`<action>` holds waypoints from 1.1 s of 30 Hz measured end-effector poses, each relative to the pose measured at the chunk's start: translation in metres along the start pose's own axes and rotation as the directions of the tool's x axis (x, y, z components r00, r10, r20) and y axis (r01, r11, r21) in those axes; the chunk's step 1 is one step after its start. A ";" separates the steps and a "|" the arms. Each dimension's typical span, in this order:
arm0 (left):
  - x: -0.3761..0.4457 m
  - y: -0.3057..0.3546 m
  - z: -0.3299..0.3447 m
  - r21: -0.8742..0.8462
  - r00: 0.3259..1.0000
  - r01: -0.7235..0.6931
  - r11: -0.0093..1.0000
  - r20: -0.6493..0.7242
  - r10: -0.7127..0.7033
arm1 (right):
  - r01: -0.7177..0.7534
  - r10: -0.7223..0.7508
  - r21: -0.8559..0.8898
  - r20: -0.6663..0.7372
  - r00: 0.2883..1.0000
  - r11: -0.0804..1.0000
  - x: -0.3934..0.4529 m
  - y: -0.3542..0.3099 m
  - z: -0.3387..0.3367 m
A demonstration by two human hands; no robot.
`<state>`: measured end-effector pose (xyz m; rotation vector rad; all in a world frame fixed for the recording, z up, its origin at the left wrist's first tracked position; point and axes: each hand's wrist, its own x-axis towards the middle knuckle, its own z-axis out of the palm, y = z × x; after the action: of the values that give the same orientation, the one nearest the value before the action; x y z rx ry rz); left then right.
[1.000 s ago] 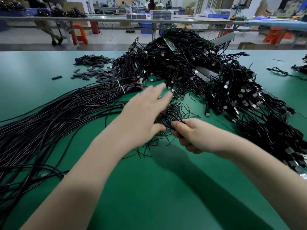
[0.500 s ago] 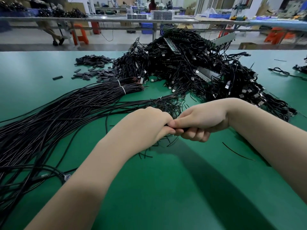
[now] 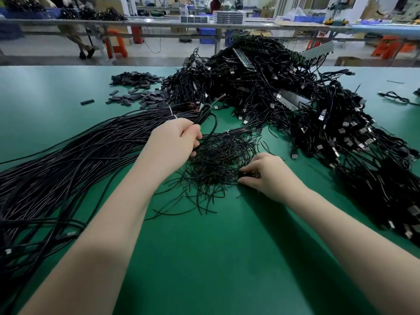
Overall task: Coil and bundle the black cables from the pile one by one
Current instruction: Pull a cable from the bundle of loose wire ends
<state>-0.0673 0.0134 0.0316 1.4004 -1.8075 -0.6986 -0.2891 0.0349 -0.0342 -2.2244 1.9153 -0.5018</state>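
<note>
Both forearms reach forward over the green tabletop (image 3: 216,258). Left hand (image 3: 175,142) is raised slightly, knuckles up, fingers clenched round a folded black cable (image 3: 203,114) whose doubled loop sticks up past the fist. Right hand (image 3: 266,173) lies low on the tabletop, palm down, its fingers (image 3: 246,170) curled and pinching thin strands at the right edge of a small tangle of thin wire ties (image 3: 218,164) lying between the two hands.

Counts: two hands, one cable in grip, one tie tangle. Cables otherwise too many to count: a long sheaf of straight black cables (image 3: 68,160) fans out to the left, and a big pile of cables (image 3: 284,98) with USB plugs rises behind and to the right. A scatter of small dark sleeves (image 3: 141,87) lies far left of the pile.
</note>
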 end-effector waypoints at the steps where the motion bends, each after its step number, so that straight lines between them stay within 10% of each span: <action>1: 0.000 0.000 0.001 -0.097 0.999 0.033 0.995 0.013 -0.032 | 0.008 -0.008 -0.039 0.003 1.000 0.999 0.000 -0.001 0.002; 11: -0.006 0.008 0.009 -0.414 0.977 0.195 0.889 0.159 -0.141 | -0.040 0.086 0.120 -0.406 0.910 0.992 -0.003 -0.014 -0.016; 17: -0.006 0.006 0.014 -0.361 0.985 0.159 0.919 0.125 -0.121 | -0.148 0.229 0.324 -0.229 0.946 0.934 0.007 -0.004 -0.016; 23: -0.004 0.001 0.017 -0.293 0.991 0.128 0.948 0.081 -0.108 | -0.170 0.514 0.891 -0.080 0.854 0.421 0.013 -0.001 -0.011; 33: -0.004 0.000 0.020 -0.239 0.991 0.113 0.965 0.094 -0.093 | -0.113 0.490 0.832 -0.204 0.848 0.543 0.014 0.002 -0.011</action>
<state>-0.0826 0.0172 0.0193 1.3241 -1.6538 -1.0099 -0.2934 0.0214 -0.0225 -1.1962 1.6529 -1.5205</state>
